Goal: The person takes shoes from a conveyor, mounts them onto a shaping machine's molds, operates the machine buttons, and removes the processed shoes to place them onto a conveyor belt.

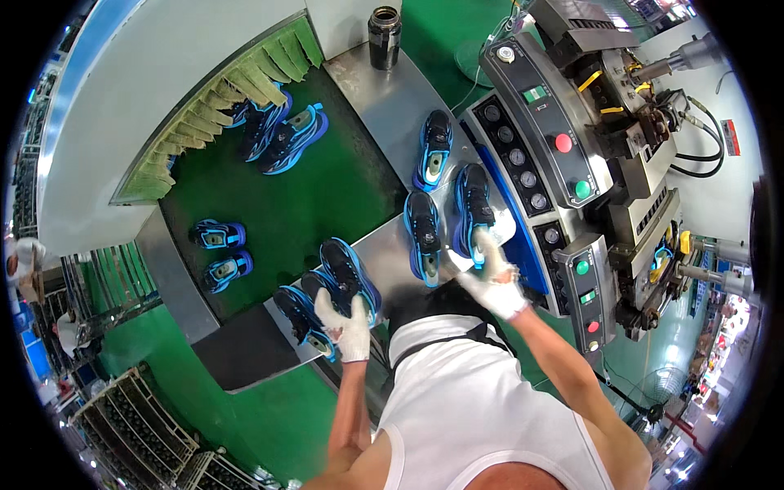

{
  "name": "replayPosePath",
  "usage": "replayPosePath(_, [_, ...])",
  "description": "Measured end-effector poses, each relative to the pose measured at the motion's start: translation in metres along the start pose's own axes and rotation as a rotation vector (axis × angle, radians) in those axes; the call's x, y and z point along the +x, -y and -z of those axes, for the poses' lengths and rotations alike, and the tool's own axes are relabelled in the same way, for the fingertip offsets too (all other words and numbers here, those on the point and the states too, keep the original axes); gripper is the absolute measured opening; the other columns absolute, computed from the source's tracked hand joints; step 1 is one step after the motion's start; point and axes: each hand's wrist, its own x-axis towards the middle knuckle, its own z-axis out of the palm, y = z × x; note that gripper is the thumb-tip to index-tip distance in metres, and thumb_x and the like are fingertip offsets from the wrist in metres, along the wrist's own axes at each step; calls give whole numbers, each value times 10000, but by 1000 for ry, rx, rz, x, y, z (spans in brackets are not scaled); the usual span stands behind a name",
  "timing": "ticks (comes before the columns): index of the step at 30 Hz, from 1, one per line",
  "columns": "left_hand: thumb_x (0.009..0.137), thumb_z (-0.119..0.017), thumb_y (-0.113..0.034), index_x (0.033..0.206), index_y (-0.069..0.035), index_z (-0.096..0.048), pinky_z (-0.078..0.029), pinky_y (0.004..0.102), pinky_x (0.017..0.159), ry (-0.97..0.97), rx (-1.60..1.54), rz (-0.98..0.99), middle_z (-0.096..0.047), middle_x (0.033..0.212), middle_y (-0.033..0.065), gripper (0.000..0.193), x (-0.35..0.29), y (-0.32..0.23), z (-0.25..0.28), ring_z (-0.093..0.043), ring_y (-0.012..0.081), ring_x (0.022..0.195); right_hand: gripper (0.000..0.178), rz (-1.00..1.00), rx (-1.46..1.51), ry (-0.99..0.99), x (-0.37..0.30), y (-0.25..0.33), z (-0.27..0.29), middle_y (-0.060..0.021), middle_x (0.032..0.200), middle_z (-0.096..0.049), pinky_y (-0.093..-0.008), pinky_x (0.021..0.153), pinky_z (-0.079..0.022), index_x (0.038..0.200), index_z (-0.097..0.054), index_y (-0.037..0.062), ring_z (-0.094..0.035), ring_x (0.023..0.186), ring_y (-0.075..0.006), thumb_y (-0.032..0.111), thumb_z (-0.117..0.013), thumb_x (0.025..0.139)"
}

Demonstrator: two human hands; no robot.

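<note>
Both my hands wear white knitted gloves. My left hand (345, 327) is at the near edge of the metal ledge, its thumb and fingers around the heel end of a black-and-blue sneaker (314, 284). A second sneaker (347, 273) stands close on its right, and another sneaker (296, 310) is on its left. My right hand (495, 284) has its fingers at the heel of a black-and-blue sneaker (472, 200) beside the machine; the palm side is hidden. Left of that shoe are one more sneaker (424, 233) and, farther off, a sneaker (435, 143).
A green conveyor belt (286, 212) carries several similar shoes out of a tunnel with a green strip curtain (261, 69). To the right stands a press machine with a button panel (551, 131) and gauges (516, 157). A dark bottle (384, 37) stands on the far ledge.
</note>
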Motion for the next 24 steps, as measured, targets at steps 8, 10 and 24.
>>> replayPosePath(8, [783, -811, -64, 1417, -7, -483, -472, 421, 1064, 139, -16, -43, -579, 1346, 207, 716, 53, 51, -44, -595, 350, 1221, 806, -466, 151, -48, 51, 2, -170, -196, 1120, -690, -463, 863, -538, 1445, -423, 100, -698, 963, -382, 291, -809, 764])
replayPosePath(10, [797, -797, -53, 1397, -13, -504, -506, 390, 1016, 179, -13, -3, -637, 1288, 178, 668, 54, 21, -43, -648, 301, 1136, 846, -592, -69, 64, 58, 7, -146, -218, 1166, -694, -471, 921, -535, 1458, -428, 76, -694, 1047, -394, 398, -810, 775])
replayPosePath(24, [822, -805, -58, 1397, -41, -521, -508, 362, 1010, 1148, -158, -457, -639, 1263, 126, 642, -38, -151, -100, -627, 207, 1132, 717, -969, 773, -505, -167, -10, -23, -92, 780, -684, -347, 652, -548, 986, -690, -62, -646, 701, -181, 548, -907, 678])
